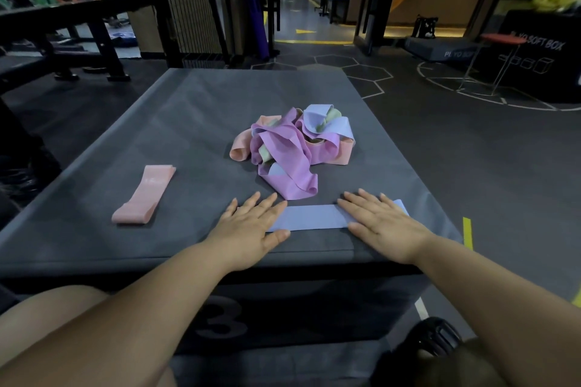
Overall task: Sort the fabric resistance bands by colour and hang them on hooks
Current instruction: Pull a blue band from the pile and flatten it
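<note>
A pale blue band (pixel 314 217) lies flat near the front edge of the grey padded box (pixel 195 122). My left hand (pixel 251 226) presses its left end with straight fingers. My right hand (pixel 382 223) lies flat on its right end. Just behind them sits a tangled heap of bands (pixel 290 148) in purple, pink, blue and pale green. A single pink band (pixel 146 195) lies flattened on its own at the left of the box top. No hooks are in view.
The box stands on a dark gym floor with yellow markings. A black rack (pixel 78 25) and mesh fence stand at the back left. Black soft boxes (pixel 534 53) and a small red-topped stool (pixel 503 39) are at the right. A corridor opens straight ahead.
</note>
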`<state>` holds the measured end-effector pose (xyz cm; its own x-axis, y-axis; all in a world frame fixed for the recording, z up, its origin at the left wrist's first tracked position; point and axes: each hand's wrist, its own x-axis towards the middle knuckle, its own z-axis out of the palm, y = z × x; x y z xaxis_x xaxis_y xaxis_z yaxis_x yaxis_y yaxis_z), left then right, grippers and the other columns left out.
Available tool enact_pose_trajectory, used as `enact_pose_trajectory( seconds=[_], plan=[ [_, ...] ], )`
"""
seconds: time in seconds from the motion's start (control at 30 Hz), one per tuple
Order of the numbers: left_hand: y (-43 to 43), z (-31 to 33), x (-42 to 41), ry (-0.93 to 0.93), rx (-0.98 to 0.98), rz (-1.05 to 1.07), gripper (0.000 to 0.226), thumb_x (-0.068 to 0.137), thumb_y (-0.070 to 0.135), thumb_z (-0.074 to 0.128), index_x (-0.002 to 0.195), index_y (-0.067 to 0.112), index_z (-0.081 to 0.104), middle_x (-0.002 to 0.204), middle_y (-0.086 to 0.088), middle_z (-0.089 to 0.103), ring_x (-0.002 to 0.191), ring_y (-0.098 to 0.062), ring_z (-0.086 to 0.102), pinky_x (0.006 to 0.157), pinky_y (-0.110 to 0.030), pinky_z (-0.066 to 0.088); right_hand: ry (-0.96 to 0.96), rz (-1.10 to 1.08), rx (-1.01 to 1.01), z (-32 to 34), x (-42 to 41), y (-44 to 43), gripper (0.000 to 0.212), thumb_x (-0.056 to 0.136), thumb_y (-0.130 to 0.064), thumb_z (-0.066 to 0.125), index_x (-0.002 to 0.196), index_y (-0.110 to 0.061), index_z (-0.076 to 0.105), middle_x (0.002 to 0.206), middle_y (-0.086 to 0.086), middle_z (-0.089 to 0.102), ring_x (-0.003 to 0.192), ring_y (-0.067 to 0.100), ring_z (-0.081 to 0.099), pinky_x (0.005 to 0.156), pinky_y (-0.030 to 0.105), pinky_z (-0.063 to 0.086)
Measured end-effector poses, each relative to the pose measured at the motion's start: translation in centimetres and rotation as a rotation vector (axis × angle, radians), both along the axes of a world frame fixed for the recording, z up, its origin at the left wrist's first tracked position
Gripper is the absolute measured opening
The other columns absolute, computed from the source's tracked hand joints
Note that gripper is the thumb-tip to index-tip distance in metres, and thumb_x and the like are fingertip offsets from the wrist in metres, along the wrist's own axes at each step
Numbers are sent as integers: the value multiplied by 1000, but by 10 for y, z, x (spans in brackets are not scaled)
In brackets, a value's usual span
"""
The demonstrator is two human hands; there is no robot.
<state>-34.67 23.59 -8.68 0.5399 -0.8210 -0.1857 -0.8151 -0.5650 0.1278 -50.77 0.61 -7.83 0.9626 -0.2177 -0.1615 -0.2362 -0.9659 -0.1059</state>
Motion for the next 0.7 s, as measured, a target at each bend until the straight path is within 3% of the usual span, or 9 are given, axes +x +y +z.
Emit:
enact_pose_trajectory(
  seconds=[0.2, 0.53, 0.7],
  plan=[
    [-1, 0, 1, -4, 7, -1, 62, 99, 58, 19, 152, 40, -7, 160, 16, -14, 147, -10, -17, 120, -41, -10, 24, -120, -25, 0, -12, -20, 58, 104, -48, 21, 156, -31, 3, 164, -13, -3, 150, 6, -8, 120, 30, -8],
    [0, 2, 0, 11, 8, -1, 62, 99, 58, 20, 152, 40, -7, 160, 16, -13, 147, -9, -16, 120, -41, -10, 61, -134, -39, 4, -10, -19, 62, 103, -51, 23, 157, -28, 2, 164, -11, -4, 150, 7, -7, 120, 30, -6],
    [-1, 4, 0, 39, -6, 6, 62, 100, 57, 21, 153, 38, -4, 161, 16, -11, 147, -9, -14, 120, -40, -9, 109, -158, 0, 10, -7, -20, 65, 101, -56, 27, 156, -31, 5, 164, -13, -2, 150, 7, -4, 122, 39, 0]
  ],
)
